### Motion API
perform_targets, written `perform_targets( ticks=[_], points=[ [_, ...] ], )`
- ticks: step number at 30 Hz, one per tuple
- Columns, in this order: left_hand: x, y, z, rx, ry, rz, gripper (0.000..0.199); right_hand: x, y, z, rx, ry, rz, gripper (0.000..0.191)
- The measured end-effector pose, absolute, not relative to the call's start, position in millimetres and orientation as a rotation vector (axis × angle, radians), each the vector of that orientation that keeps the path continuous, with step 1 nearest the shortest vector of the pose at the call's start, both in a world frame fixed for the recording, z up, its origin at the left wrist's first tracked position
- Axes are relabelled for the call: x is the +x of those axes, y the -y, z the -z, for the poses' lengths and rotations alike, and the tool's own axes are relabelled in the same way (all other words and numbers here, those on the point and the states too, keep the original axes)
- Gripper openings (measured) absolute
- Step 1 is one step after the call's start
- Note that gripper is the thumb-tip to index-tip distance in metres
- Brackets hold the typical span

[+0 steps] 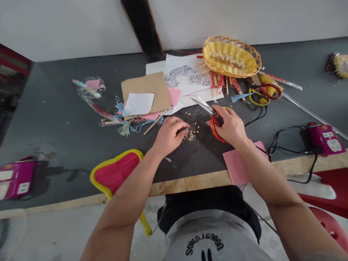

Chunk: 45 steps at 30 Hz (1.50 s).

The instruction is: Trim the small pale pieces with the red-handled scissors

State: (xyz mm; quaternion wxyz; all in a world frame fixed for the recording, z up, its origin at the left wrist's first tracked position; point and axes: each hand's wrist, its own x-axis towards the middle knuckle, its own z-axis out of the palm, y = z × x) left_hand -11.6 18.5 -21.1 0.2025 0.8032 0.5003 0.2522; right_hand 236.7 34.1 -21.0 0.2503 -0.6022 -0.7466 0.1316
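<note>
Diagonally left and away, scissors (211,111)

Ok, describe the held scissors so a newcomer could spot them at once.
On the dark grey tabletop, find the oval yellow woven basket. Nearer the person, the right hand holds the red-handled metal scissors. Unlike the darker red handle loop near the basket, their silver blades show plainly.

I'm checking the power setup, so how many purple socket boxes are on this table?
2: the left box, cut off by the picture's edge, and the right box, near the front edge.
</note>
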Motion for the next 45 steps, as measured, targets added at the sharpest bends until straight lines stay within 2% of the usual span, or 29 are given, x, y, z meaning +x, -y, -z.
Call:
perform_targets(
  ticks=[13,16,21,28,33,39,45],
  points=[
    [23,-20,23,2.436,-1.397,-0.556,0.014,237,-36,21,-1.653,2.087,-0.401,0.052],
    [16,-25,14,2.252,-1.362,-0.659,0.011,237,-37,20,-1.647,2.071,-0.431,0.050],
    [-1,-28,5,1.595,-1.373,-0.966,0.010,236,-37,18,-1.620,2.029,-0.487,0.047],
    [-4,-27,11,0.957,-1.102,-1.149,0.019,233,-33,20,-1.505,1.985,-0.520,0.050],
    [-4,-24,9,0.753,-0.970,-1.179,0.030,231,-29,19,-1.362,1.976,-0.540,0.049],
    [-5,-22,7,0.616,-0.842,-1.227,0.028,223,-19,21,-1.118,2.067,-0.562,0.050],
    [-5,-23,7,0.577,-0.819,-1.202,0.028,214,-12,22,-1.106,2.182,-0.463,0.050]
  ],
)
